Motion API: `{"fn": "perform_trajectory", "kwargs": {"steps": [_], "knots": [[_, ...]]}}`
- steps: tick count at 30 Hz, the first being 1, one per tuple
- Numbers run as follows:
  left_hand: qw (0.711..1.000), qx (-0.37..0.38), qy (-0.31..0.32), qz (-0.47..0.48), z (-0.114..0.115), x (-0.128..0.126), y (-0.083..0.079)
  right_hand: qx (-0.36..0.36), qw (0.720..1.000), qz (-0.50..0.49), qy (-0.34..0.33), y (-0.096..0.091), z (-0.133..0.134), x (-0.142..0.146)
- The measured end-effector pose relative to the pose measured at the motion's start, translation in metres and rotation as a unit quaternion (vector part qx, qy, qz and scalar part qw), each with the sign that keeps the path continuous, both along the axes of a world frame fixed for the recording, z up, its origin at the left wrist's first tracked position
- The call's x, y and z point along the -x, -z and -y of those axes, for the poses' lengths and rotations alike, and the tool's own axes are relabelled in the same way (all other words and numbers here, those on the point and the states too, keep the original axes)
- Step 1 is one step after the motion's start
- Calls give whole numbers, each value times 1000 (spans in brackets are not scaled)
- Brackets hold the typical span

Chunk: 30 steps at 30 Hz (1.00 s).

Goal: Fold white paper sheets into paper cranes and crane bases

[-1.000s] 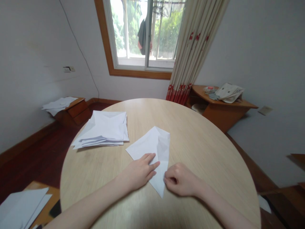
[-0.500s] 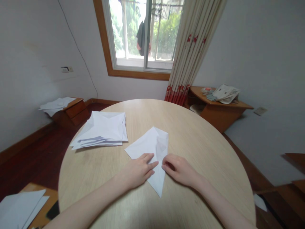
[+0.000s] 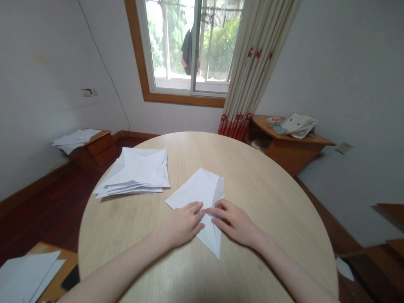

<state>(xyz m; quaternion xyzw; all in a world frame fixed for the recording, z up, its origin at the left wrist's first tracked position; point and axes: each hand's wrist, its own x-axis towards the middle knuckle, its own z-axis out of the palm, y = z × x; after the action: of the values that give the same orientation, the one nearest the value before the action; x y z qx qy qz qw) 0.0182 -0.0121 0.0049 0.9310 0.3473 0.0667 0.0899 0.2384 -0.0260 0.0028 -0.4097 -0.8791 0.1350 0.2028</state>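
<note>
A partly folded sheet of white paper [image 3: 198, 187] lies on the round wooden table [image 3: 252, 176] in front of me, its narrow point toward me. My left hand [image 3: 186, 225] rests flat on its left side, fingers stretched out and open. On the right side my right hand [image 3: 232, 221] presses on a folded flap, with the index finger reaching across to the left hand's fingertips. Its fingers are apart, and the thumb touches the paper lower down. Part of the crease is hidden under the fingers.
A stack of folded white papers [image 3: 142, 168] lies at the table's left. More white sheets [image 3: 28, 273] are on a low surface at lower left. Beyond the table stand a small cabinet [image 3: 97, 149] and a corner shelf [image 3: 296, 145] bearing a cloth bag.
My right hand has moved slightly left over the paper, from its right edge onto the flap, and its index finger has stretched out. The paper's near point has shifted right. My left hand has barely moved.
</note>
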Motion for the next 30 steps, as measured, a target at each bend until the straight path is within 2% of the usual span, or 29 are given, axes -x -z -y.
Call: {"fn": "perform_trajectory", "kwargs": {"steps": [7, 11, 15, 18, 23, 27, 30], "knots": [[1000, -7, 4, -21, 0, 0, -4, -84, 996, -22, 34, -4, -1, -3], [999, -26, 12, -18, -1, 0, -3, -145, 987, 3, 74, -6, -3, -9], [999, -33, 15, -11, -1, -1, -3, -167, 978, 45, 117, -4, -6, -15], [999, -34, 13, -11, 0, -2, -5, -148, 975, 79, 143, -3, -8, -18], [999, -28, 20, -14, 1, -2, -6, -63, 977, 116, 167, -2, -9, -17], [999, -35, 35, 5, 0, -1, -3, 21, 988, 64, 138, -4, -9, -14], [998, -39, 44, 12, 0, 1, -2, 53, 993, 24, 103, -5, -8, -13]]}}
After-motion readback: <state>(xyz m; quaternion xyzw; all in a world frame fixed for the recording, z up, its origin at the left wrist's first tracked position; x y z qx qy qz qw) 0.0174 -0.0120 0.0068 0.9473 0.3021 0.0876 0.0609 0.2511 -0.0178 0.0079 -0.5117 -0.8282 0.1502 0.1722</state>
